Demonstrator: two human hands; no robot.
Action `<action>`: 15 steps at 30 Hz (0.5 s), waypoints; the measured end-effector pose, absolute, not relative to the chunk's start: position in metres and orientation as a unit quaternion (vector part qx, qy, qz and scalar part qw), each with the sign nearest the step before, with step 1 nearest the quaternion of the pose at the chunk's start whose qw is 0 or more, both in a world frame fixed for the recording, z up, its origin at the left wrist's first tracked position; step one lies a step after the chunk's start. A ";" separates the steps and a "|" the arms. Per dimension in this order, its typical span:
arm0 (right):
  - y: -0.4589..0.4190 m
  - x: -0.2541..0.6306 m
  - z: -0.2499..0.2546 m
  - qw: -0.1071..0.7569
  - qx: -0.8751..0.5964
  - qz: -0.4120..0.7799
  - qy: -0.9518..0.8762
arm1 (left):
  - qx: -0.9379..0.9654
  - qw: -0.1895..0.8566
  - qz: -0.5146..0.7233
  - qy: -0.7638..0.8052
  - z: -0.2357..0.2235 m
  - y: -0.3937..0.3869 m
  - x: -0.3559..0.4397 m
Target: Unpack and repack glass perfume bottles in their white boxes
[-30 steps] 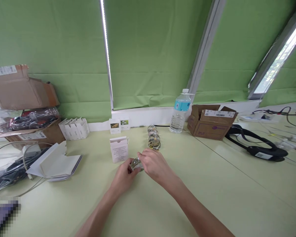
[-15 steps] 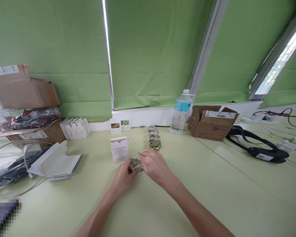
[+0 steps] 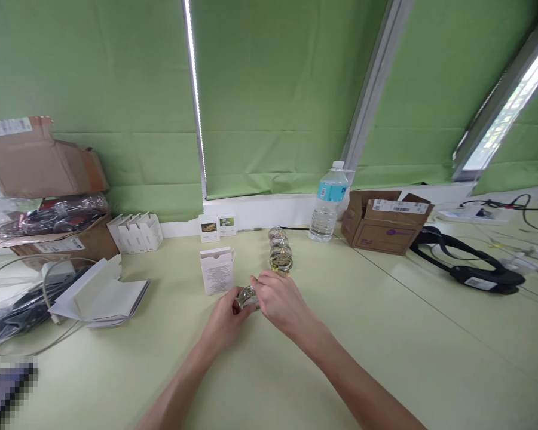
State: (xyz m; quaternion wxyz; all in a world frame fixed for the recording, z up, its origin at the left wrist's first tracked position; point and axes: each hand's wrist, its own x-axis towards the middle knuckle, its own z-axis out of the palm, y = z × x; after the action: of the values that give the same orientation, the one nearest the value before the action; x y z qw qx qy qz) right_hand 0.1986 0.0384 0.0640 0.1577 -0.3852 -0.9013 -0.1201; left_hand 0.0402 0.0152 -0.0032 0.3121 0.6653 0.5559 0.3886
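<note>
Both hands (image 3: 278,300) grip glassy object (image 3: 248,296); bottle (image 3: 330,200) part-full.

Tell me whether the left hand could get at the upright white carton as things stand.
Probably yes: the white carton stands just beyond the left hand, with nothing visible between them. The hand holds a shiny round object, though, so it would likely have to let go first.
</note>
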 end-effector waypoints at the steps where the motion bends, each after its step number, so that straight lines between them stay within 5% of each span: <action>1: 0.039 0.199 0.064 0.157 -0.386 -0.115 -0.902 | 0.666 0.310 0.388 0.557 -0.004 0.015 0.040; 15: 0.035 0.201 0.055 0.227 -0.396 -0.117 -0.882 | 0.664 0.315 0.385 0.559 -0.002 0.016 0.041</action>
State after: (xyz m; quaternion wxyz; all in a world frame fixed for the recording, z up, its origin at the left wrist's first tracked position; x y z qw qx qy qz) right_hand 0.2014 0.0348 0.0554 0.2265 -0.3964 -0.8820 -0.1169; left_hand 0.0407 0.0160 -0.0021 0.3150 0.6635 0.5585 0.3854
